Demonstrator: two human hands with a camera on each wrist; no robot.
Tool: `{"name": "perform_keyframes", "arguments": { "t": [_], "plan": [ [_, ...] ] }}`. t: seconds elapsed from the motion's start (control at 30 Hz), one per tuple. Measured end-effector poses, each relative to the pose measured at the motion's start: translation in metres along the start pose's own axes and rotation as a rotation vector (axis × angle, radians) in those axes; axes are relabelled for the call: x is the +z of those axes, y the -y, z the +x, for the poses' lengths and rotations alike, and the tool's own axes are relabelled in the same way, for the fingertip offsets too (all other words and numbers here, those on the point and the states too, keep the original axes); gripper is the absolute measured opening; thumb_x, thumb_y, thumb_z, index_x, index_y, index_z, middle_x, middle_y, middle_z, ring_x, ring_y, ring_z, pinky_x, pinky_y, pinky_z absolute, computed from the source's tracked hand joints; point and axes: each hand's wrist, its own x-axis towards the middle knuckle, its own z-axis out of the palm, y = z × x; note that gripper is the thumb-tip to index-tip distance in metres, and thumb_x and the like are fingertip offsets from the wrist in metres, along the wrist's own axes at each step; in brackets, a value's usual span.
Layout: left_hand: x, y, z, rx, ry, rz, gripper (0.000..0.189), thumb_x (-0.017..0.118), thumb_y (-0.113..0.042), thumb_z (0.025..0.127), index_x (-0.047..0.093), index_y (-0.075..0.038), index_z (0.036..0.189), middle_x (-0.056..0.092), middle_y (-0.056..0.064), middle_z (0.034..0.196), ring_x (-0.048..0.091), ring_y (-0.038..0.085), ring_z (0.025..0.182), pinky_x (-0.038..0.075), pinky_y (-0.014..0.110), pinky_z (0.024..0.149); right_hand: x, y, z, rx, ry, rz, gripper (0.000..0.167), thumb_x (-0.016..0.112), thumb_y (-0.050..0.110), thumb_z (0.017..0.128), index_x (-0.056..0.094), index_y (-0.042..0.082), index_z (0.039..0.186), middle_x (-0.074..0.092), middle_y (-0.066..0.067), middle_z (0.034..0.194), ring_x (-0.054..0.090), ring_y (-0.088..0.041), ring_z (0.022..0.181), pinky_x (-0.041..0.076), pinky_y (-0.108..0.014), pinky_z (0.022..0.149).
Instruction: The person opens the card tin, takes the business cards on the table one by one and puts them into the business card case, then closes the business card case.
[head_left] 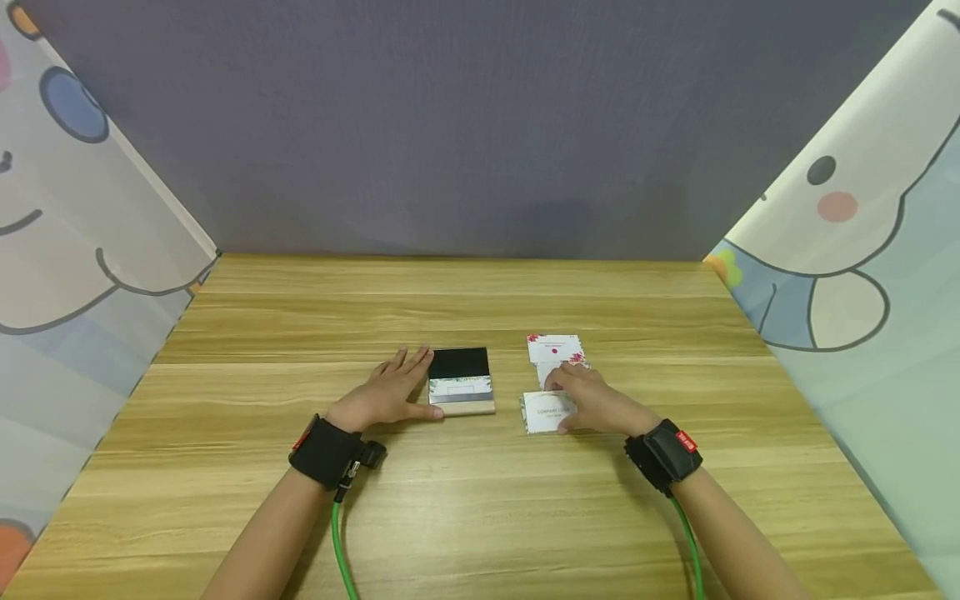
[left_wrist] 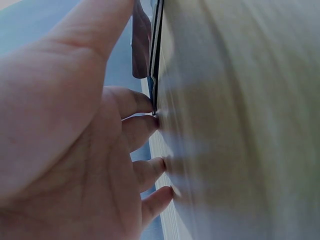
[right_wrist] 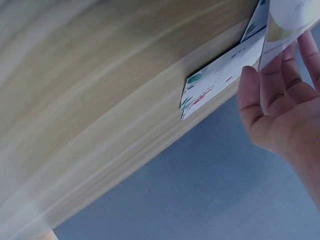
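Observation:
An opened card case (head_left: 459, 363), black above and silver below, lies on the table with a leaf-patterned business card (head_left: 461, 386) in its lower half. My left hand (head_left: 389, 392) rests beside it, fingers extended, with the thumb and index finger touching its left side. Over on the right, my right hand (head_left: 596, 403) pinches a white business card (head_left: 546, 412) between thumb and fingers. That card appears raised off the table in the right wrist view. Flower-printed business cards (head_left: 553, 347) lie just beyond, partly hidden by the right hand.
The wood-grain table (head_left: 465, 517) meets a grey upright panel (head_left: 465, 150) at its far edge. Cartoon-printed panels (head_left: 885, 250) flank it on both sides. A green cable (head_left: 341, 550) trails from each wrist strap.

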Motion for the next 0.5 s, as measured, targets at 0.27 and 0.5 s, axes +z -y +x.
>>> {"name": "perform_keyframes", "arguments": {
  "t": [0.27,0.5],
  "plan": [
    [-0.0004,-0.0006,0.0005,0.004,-0.001,-0.001,0.097,0.056,-0.057,0.082,0.004,-0.009,0.148,0.001,0.01,0.155,-0.005,0.037,0.14,0.004,0.059,0.111,-0.0027,-0.0005,0.0038,-0.023,-0.032,0.087,0.015,0.066,0.005,0.082,0.057,0.011,0.092,0.058,0.002,0.091,0.053,-0.013,0.088,0.046,-0.033,0.079],
    [0.0005,0.0001,0.0008,0.007,-0.002,0.002,0.097,0.056,-0.056,0.082,0.004,-0.009,0.148,0.001,0.01,0.155,-0.004,0.037,0.14,0.004,0.059,0.111,-0.0066,-0.0009,0.0058,-0.062,-0.08,0.139,0.017,0.053,-0.006,0.087,0.06,0.009,0.088,0.059,0.0,0.087,0.054,-0.013,0.086,0.049,-0.029,0.076]
  ]
}}
